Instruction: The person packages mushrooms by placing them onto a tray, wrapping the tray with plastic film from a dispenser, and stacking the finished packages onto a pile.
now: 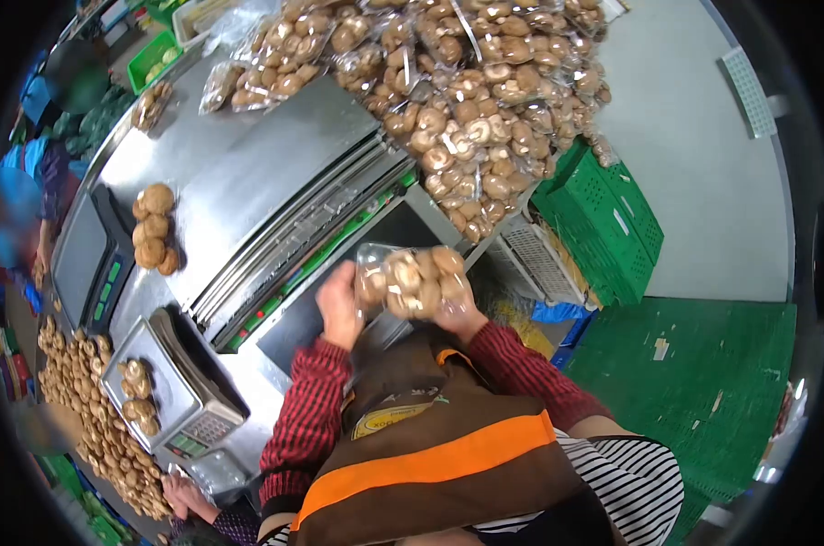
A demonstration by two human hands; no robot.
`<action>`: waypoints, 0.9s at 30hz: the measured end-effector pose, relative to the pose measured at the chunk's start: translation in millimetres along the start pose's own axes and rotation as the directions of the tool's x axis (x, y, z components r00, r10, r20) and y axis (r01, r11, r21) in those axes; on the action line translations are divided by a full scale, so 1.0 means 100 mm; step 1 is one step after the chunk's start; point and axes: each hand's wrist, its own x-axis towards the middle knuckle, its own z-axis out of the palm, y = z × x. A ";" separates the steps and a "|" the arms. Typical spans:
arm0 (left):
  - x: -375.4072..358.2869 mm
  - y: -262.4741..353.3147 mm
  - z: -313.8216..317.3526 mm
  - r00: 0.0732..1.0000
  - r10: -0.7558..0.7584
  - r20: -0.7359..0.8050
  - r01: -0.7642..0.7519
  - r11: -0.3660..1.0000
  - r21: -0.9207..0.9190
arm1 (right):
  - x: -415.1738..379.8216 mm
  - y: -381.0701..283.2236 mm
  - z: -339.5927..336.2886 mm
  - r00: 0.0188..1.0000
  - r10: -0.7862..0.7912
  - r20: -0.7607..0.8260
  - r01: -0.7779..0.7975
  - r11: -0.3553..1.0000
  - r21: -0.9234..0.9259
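Mushroom bag [414, 284] lies long axis crosswise: left hand [340, 307] holds left end, right hand [461, 315] holds right end from beneath, fingers mostly hidden.

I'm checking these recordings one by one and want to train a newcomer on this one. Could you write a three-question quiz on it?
1. What is between the left hand and the right hand? (A) a green crate (B) a clear bag of mushrooms (C) a scale
2. True or false: the lower digital scale has a bare pan.
3. Fill in: the broad band across the brown apron is ____.

Key: 1 B; 2 false, mushrooms lie on it; 3 orange.
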 end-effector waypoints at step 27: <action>0.44 0.71 -0.76 0.891 -0.350 0.288 0.355 0.144 -0.923 | 4.65 0.00 -0.55 0.964 0.196 0.181 -0.239 0.331 0.913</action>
